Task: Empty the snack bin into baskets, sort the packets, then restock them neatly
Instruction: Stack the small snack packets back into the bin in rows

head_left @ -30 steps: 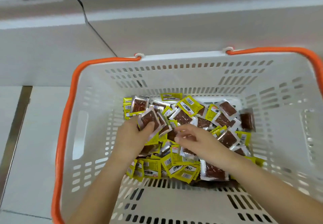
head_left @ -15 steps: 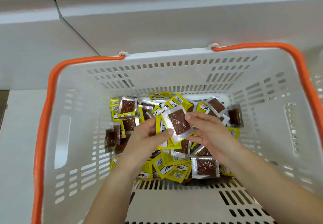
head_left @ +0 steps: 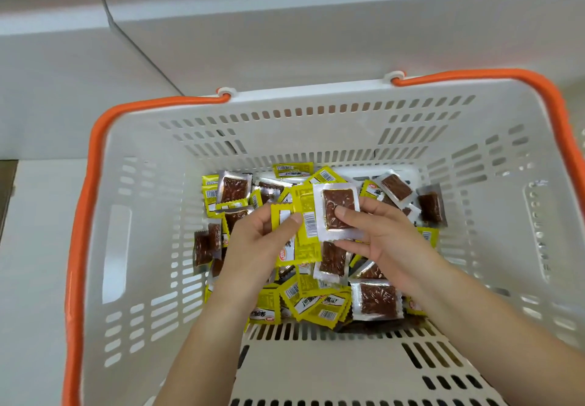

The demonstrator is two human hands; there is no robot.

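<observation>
Left forearm: bare, enters from bottom centre of frame, runs up and slightly right toward frame centre.
Left hand (head_left: 256, 241): back toward camera, fingers curled, thumb (head_left: 289, 222) pressed across the front of what it holds; grip closed in a pinch.
Right forearm: bare, enters from lower right corner, angled up-left.
Right hand (head_left: 384, 241): palm side partly turned up, index finger (head_left: 348, 215) laid flat on top, thumb (head_left: 349, 244) underneath; grip pinching.
Spacing: the two hands sit just beside each other at frame centre, fingertips nearly meeting.
Wrists: both roughly straight.
</observation>
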